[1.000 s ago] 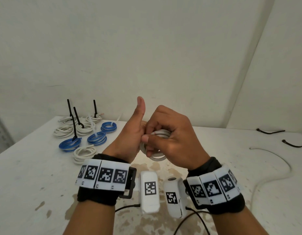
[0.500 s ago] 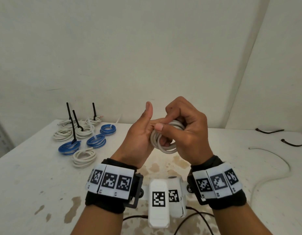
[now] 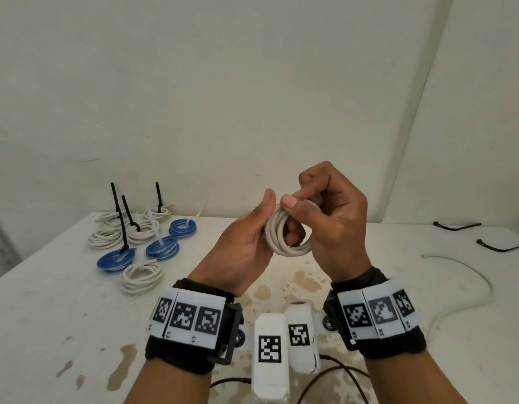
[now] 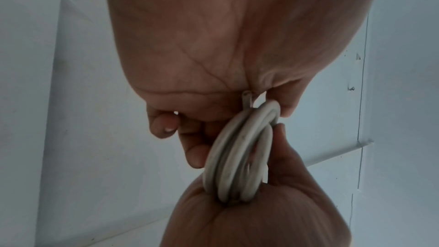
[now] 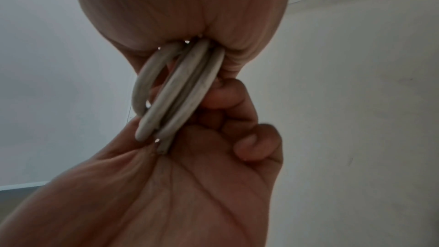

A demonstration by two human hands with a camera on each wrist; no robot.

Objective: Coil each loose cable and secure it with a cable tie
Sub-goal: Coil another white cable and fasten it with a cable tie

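White round cable, wound in a small coil of several loops (image 3: 284, 233), is held in the air above the stained white counter (image 3: 48, 301), between both hands. The left hand (image 3: 243, 252) pinches the coil at its 9 o'clock side, and the right hand (image 3: 331, 220) has its fingers curled around the 1 o'clock side, with the thumb pressing on top. No tie is on this coil yet. I think the risk is that the stiff loops spring open if one hand lets go to fetch a black cable tie (image 3: 456, 226), which lies far at 2 o'clock. Finished white and blue coils (image 3: 141, 243) rest at 10 o'clock, and one loose thin white cable (image 3: 468, 275) waits at 3 o'clock.
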